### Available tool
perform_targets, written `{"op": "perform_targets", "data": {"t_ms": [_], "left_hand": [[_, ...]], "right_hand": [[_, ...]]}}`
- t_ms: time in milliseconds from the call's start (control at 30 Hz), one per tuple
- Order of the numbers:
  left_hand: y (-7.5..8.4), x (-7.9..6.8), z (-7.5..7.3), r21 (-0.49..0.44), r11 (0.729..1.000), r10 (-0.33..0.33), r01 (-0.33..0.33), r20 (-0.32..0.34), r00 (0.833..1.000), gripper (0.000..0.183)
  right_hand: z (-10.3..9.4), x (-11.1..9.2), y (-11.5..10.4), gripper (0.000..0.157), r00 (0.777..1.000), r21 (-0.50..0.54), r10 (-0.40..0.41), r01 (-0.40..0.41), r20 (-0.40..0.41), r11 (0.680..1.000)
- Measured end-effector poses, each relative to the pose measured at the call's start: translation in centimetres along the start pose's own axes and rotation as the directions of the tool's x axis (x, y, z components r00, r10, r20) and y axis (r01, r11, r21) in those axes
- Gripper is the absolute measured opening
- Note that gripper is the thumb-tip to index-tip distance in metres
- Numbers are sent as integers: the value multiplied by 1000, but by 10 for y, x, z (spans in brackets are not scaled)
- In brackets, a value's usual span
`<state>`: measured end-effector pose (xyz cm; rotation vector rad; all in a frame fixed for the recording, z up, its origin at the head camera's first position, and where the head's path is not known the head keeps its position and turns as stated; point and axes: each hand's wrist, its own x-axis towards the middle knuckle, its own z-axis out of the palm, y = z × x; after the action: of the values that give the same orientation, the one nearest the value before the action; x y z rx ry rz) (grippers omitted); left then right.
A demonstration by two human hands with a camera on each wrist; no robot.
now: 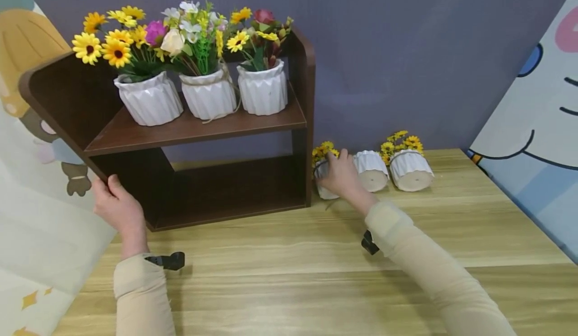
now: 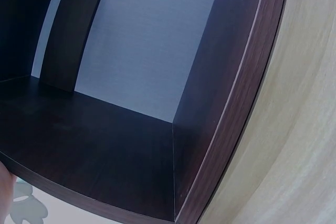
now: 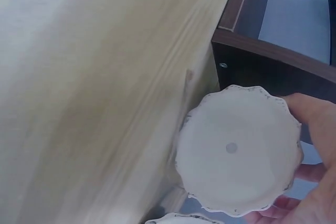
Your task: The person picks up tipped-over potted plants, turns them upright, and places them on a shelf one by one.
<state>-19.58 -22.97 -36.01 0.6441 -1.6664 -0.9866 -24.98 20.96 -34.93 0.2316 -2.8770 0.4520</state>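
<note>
My left hand [image 1: 119, 210] holds the left side panel of a dark brown two-tier shelf [image 1: 198, 138]; only a sliver of that hand shows in the left wrist view. Lying on its side against the shelf's right panel is a white flowerpot [image 3: 236, 150] with yellow flowers. The fingers and thumb of my right hand [image 1: 345, 178] curl round this pot, and its round base faces the right wrist camera. To its right lie a second white pot [image 1: 371, 168], its flowers hidden, and a third white pot [image 1: 410, 170] with yellow flowers.
Three white pots with mixed flowers stand upright on the upper board: left [image 1: 151, 100], middle [image 1: 209, 95] and right [image 1: 264, 90]. String hangs from the middle one. The wood-grain table [image 1: 271, 276] meets a grey wall [image 1: 397, 65] behind.
</note>
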Motion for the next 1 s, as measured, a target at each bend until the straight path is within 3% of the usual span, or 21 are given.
{"op": "perform_targets", "data": {"t_ms": [367,733,1000], "left_hand": [[-2,1,-3,25,999,36,-36,-4,999,40],[-2,-1,-1,20,999,30,-30,-3,1000,37],[1,-1,-1,21,1000,15,-15,8,1000,40]], "right_hand": [[6,-17,7,72,995,111,-51,61,-86,992],[2,-32,10,69,984,114,-89,108,-156,988],[-1,-41,15,70,987,146,-78,98,-138,984]]}}
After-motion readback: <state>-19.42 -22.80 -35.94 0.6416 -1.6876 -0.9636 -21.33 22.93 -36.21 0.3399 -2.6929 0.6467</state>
